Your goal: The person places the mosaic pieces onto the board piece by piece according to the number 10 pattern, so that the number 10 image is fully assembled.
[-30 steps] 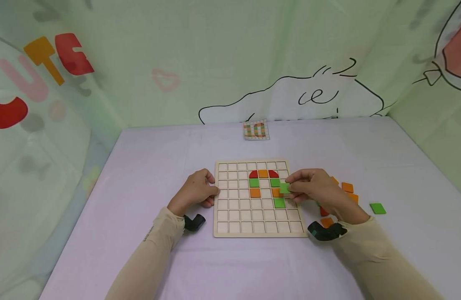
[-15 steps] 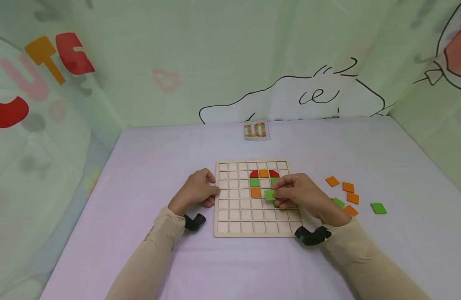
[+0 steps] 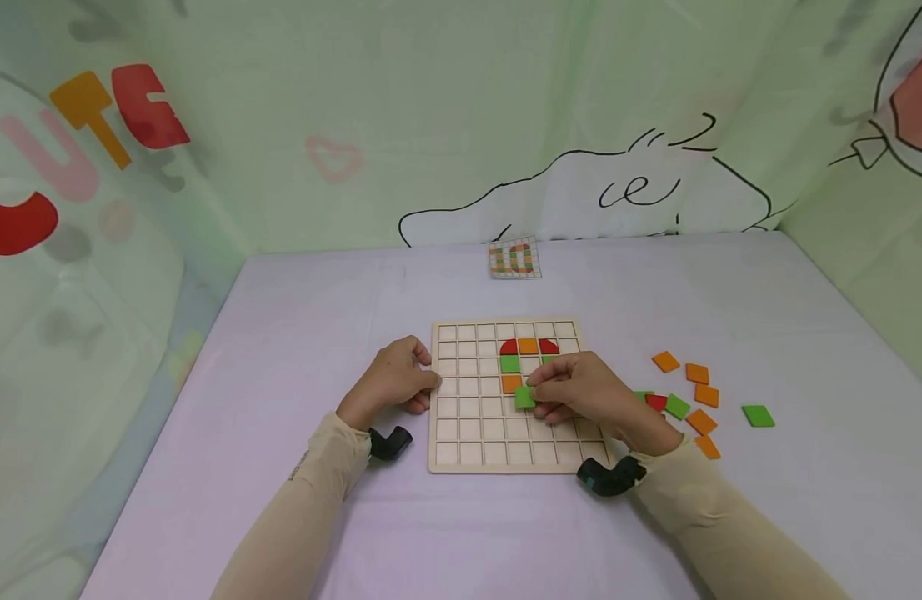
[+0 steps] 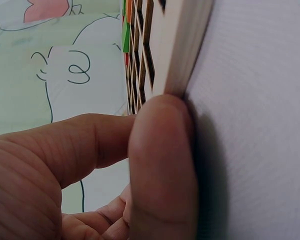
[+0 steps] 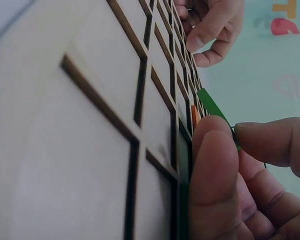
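Observation:
A wooden grid board (image 3: pixel 473 431) lies flat on the table. Its cells hold red rounded pieces (image 3: pixel 508 347), orange square tiles (image 3: pixel 528 346) and green ones (image 3: pixel 509 364). My right hand (image 3: pixel 584 392) pinches a green square tile (image 3: pixel 525 397) between thumb and finger, tilted just over the board; the right wrist view shows the same green tile (image 5: pixel 213 108) between the fingertips. Part of the board's right side is hidden by this hand. At the left edge my left hand (image 3: pixel 390 375) holds the board, with thumb (image 4: pixel 162 160) and index finger meeting the wooden rim.
Loose orange tiles (image 3: pixel 665 362), green tiles (image 3: pixel 677 407) and a red piece (image 3: pixel 656 402) are scattered right of the board, partly behind my right wrist. One green tile (image 3: pixel 758 416) lies farther right. A small pattern card (image 3: pixel 514 257) rests behind the board.
My right hand has carried the green tile leftward and slightly nearer over the board, towards the cell below the left orange tile. The left hand stays in place.

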